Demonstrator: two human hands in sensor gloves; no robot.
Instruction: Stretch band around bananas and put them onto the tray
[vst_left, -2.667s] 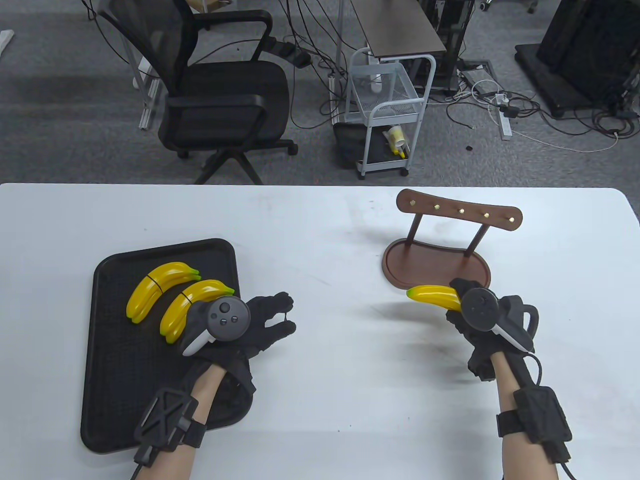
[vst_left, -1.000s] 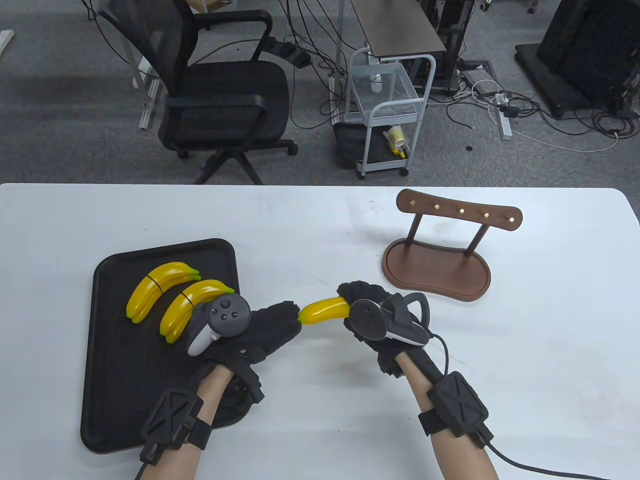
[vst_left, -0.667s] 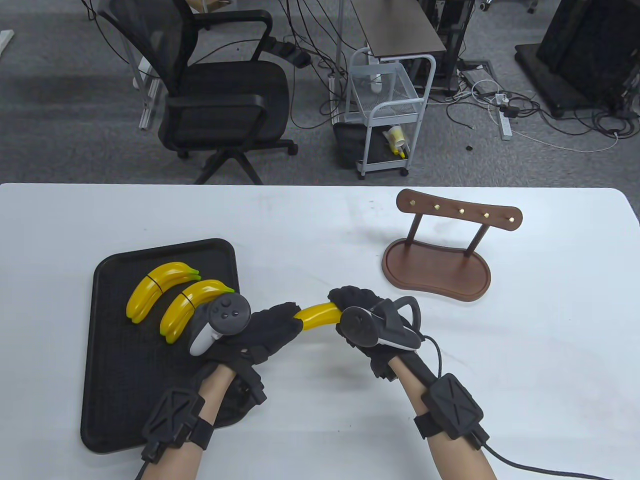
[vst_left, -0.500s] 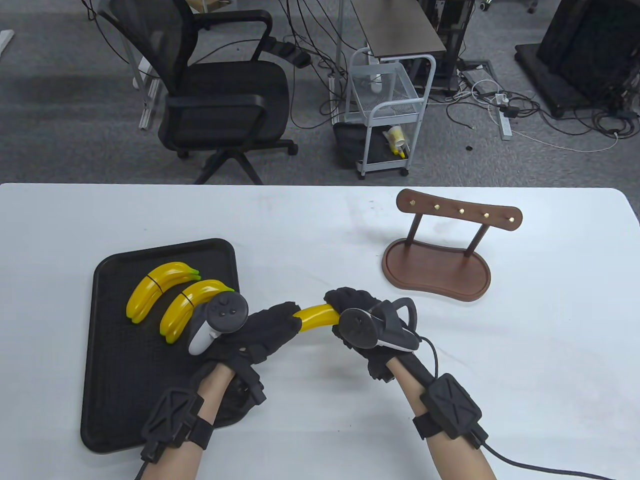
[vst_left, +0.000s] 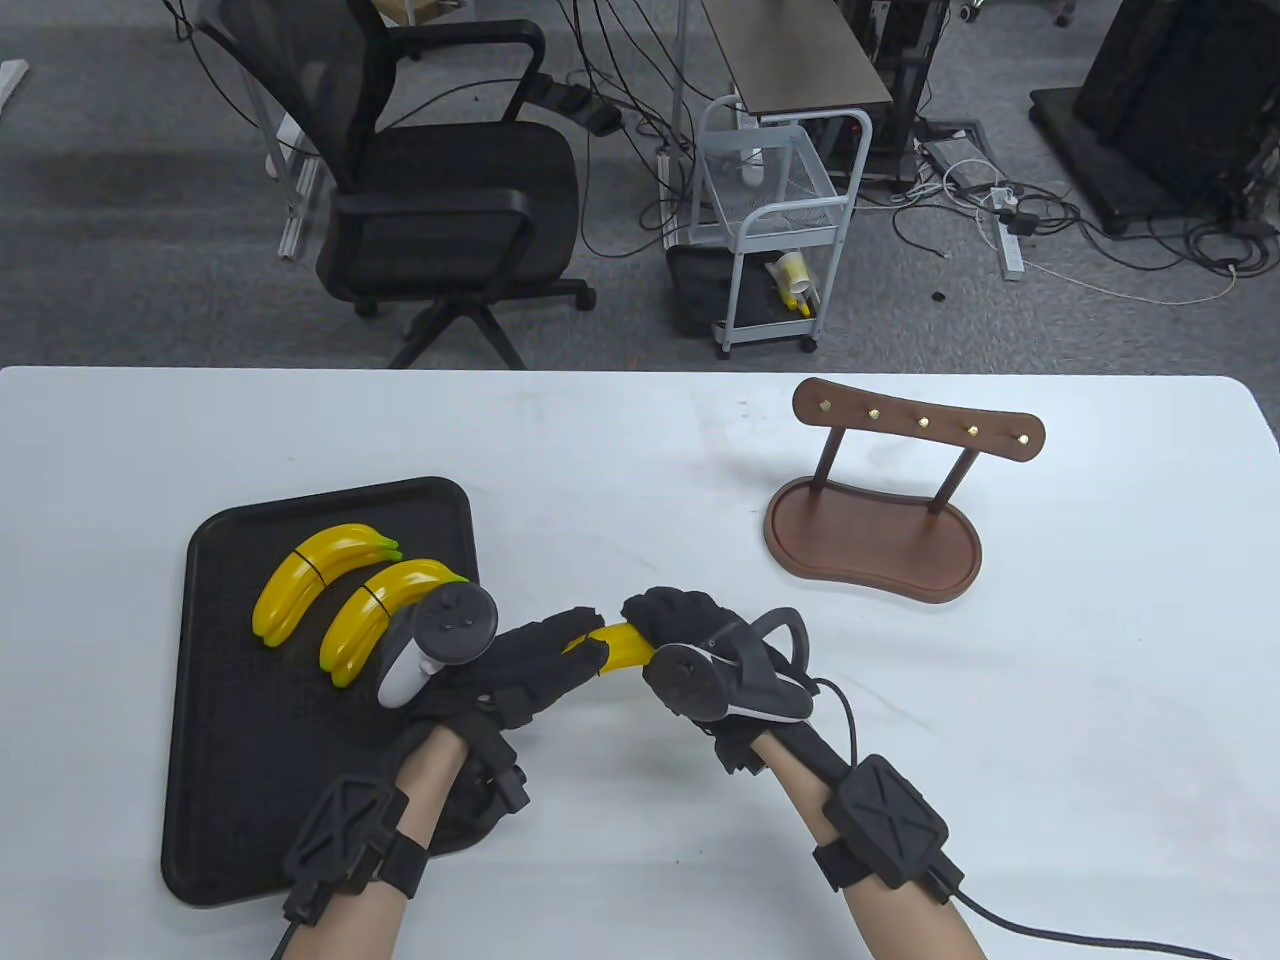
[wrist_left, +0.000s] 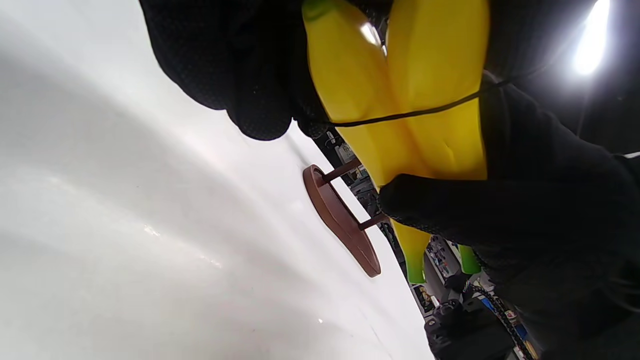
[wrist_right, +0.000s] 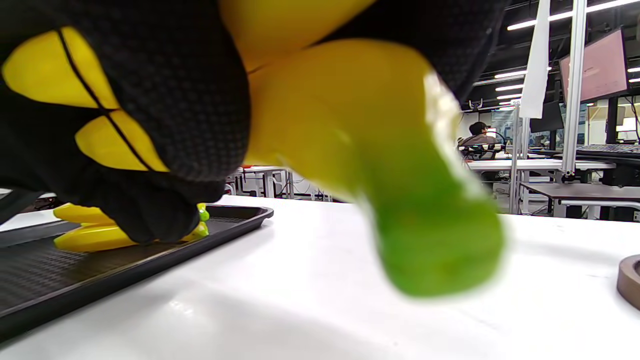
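The banana bunch (vst_left: 625, 648) is in the air between my hands, just right of the tray (vst_left: 215, 720) and above the table (vst_left: 640, 450). My right hand (vst_left: 690, 640) is wrapped around its stem half. My left hand (vst_left: 530, 665) has the band (wrist_left: 415, 114) stretched over its fingers, and the left wrist view shows that thin black line crossing both yellow bodies near the tip end. So the band is on, though I cannot tell whether it runs fully round the far side.

About 1 second ago the yellow tip only met my left fingertips and most of the bunch showed. Now my right hand has pushed it further left, so only a short yellow stretch is visible between the gloves. I read that as the bunch being fed through the loop, with the band riding up towards the middle.

2 banded bunches (vst_left: 310, 580) (vst_left: 375, 615) lie on the tray already, unmoved. The wooden stand (vst_left: 870, 535) sits well apart to the right, with nothing on it.

What is left, I judge, is letting the band off my left fingers so it snaps snug, then laying this bunch on the tray.
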